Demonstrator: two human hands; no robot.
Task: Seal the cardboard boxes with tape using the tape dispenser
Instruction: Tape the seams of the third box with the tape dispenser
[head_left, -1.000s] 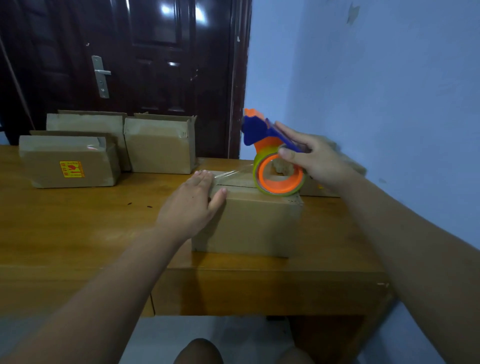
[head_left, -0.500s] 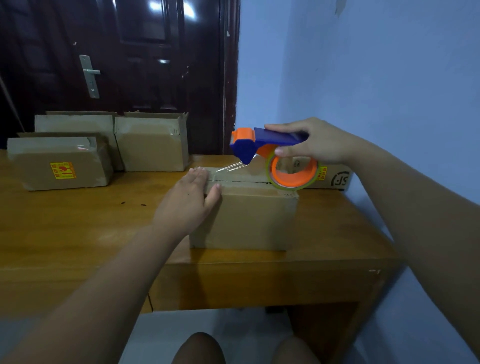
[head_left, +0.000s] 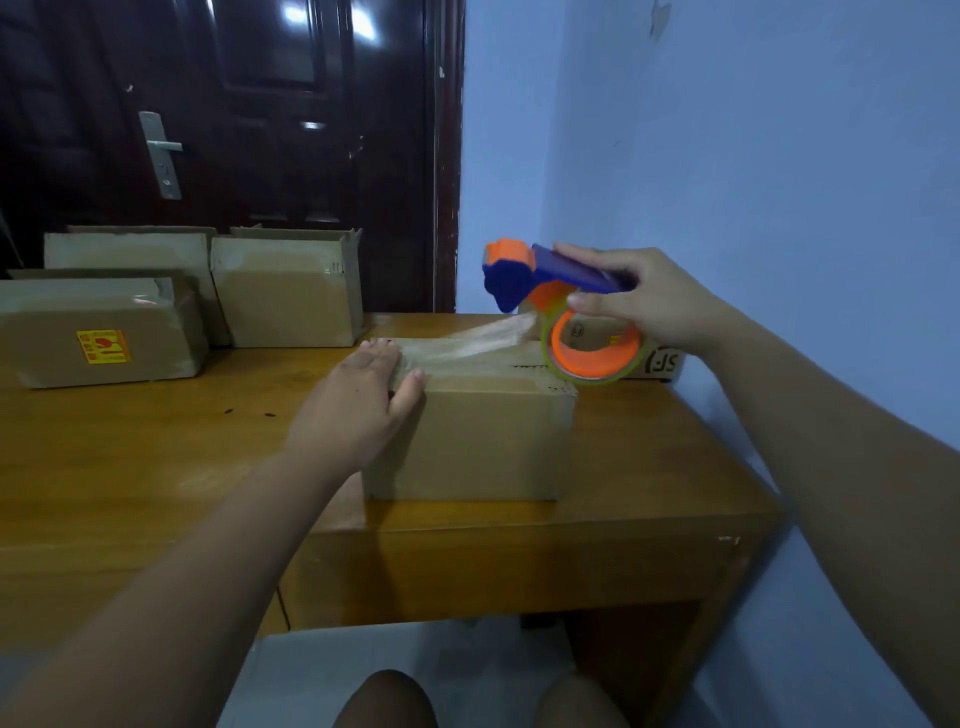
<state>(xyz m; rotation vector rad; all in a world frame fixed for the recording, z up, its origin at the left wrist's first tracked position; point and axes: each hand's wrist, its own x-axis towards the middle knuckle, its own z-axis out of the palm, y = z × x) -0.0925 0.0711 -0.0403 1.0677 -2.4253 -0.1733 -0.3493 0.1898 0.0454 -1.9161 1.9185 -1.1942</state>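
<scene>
A closed cardboard box (head_left: 483, 441) stands near the front right of the wooden table (head_left: 130, 457). My left hand (head_left: 358, 405) presses flat on the box's left top edge, thumb on the front face. My right hand (head_left: 639, 296) grips the blue handle of the blue-and-orange tape dispenser (head_left: 545, 291), held just above the box's right end, its roll (head_left: 592, 348) orange inside. A strip of clear tape (head_left: 467, 338) stretches from the dispenser down to the box top by my left fingers.
Three more cardboard boxes (head_left: 104, 332) (head_left: 285, 291) (head_left: 124, 249) sit at the table's back left before a dark door (head_left: 234, 130). Another box (head_left: 660, 361) lies behind the dispenser by the blue wall (head_left: 753, 156). My knees (head_left: 384, 701) show below the table edge.
My right hand has tilted the dispenser from upright to level, then lifted it slightly and drawn it rightward, pulling out a longer strip of tape. My left hand stayed on the box.
</scene>
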